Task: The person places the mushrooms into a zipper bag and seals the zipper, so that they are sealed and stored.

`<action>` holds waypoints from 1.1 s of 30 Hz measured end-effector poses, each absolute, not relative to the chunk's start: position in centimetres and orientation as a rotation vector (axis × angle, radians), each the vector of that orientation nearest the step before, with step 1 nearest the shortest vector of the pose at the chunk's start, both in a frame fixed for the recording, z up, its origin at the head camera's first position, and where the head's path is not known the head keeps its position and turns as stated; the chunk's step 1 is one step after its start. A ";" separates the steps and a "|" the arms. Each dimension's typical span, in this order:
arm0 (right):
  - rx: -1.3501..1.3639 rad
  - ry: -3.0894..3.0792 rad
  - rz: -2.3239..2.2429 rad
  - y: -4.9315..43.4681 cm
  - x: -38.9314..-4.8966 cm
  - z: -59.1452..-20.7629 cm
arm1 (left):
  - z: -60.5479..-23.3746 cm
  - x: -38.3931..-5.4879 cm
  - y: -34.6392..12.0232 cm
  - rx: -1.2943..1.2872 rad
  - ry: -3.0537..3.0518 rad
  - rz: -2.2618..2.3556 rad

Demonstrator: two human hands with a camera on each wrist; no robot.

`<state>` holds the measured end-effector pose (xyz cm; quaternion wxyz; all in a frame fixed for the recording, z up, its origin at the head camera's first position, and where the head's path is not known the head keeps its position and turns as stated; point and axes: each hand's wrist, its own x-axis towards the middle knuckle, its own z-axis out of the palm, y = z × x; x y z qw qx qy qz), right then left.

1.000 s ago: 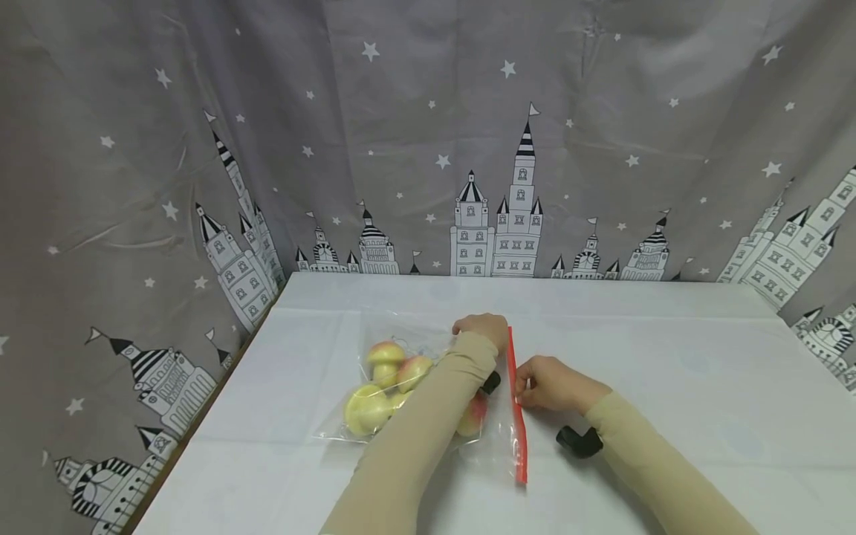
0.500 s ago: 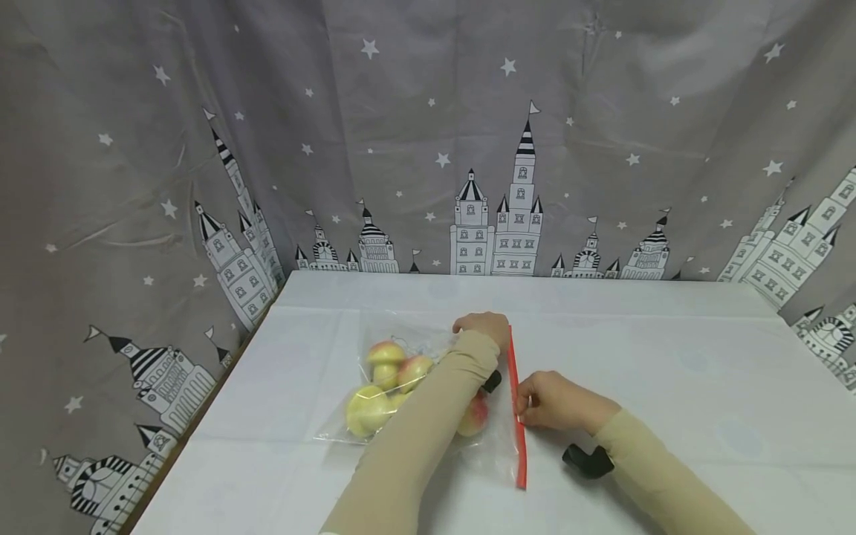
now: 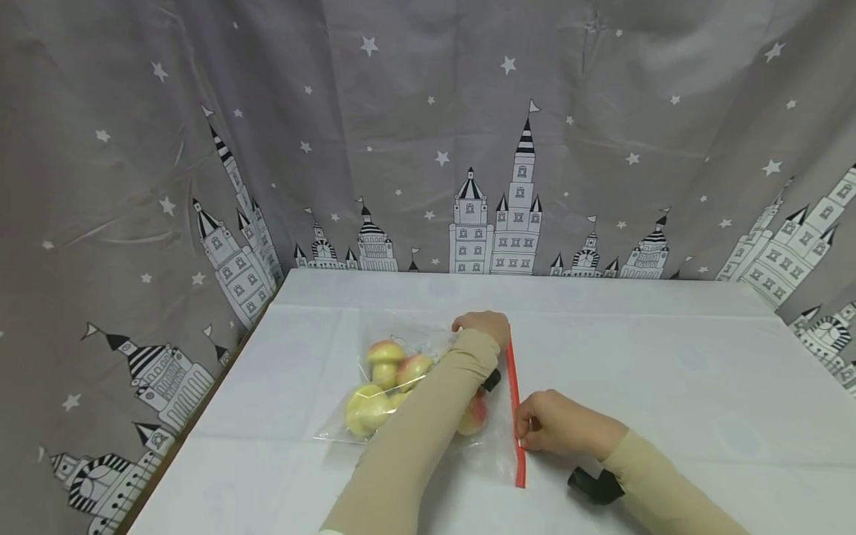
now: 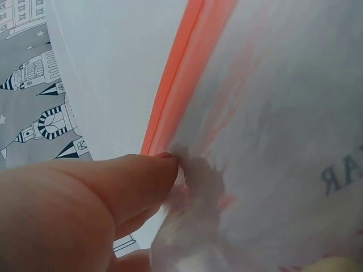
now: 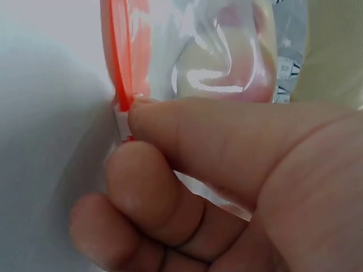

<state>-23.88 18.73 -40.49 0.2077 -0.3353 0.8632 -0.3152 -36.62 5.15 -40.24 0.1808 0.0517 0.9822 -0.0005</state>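
A clear zip bag lies flat on the table, its red zip strip on the right side. Inside are several yellow-and-red, fruit-like pieces, partly covered by the left forearm. My left hand pinches the bag at the far end of the strip, thumb beside the red edge in the left wrist view. Between thumb and forefinger, my right hand pinches a small white slider on the strip, toward the near end. The right hand's other fingers are curled below it.
The white-covered table extends around the bag. Behind it hangs a grey curtain with stars and castles, which continues along the left edge. A black camera mount hangs under the right wrist.
My right hand has slid along the red strip toward me, from about its middle to near its close end. The left hand and the bag have stayed nearly still.
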 end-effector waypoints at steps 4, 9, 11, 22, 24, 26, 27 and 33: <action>-0.935 2.372 -0.887 18.7 -23.3 -40.3 | -40.0 -36.6 5.1 0.140 2.770 -0.009; -0.906 2.242 -0.955 18.8 -22.4 -40.2 | -39.7 -36.4 5.2 0.133 2.781 -0.014; -0.919 2.209 -0.970 18.9 -22.2 -40.2 | -39.5 -36.3 5.2 0.137 2.789 -0.018; -0.916 2.154 -1.024 19.2 -21.8 -40.1 | -39.8 -36.5 5.4 0.127 2.813 -0.005; -0.895 2.140 -1.035 19.2 -21.8 -40.2 | -40.1 -36.6 5.3 0.130 2.804 0.008; -0.889 2.133 -1.042 19.2 -21.7 -40.2 | -40.1 -36.5 5.1 0.126 2.803 0.039; -0.888 2.131 -1.044 19.2 -21.7 -40.2 | -40.0 -36.2 4.9 0.124 2.804 0.063; -0.900 2.139 -1.037 19.4 -21.9 -40.5 | -38.9 -34.6 3.3 0.197 2.784 0.177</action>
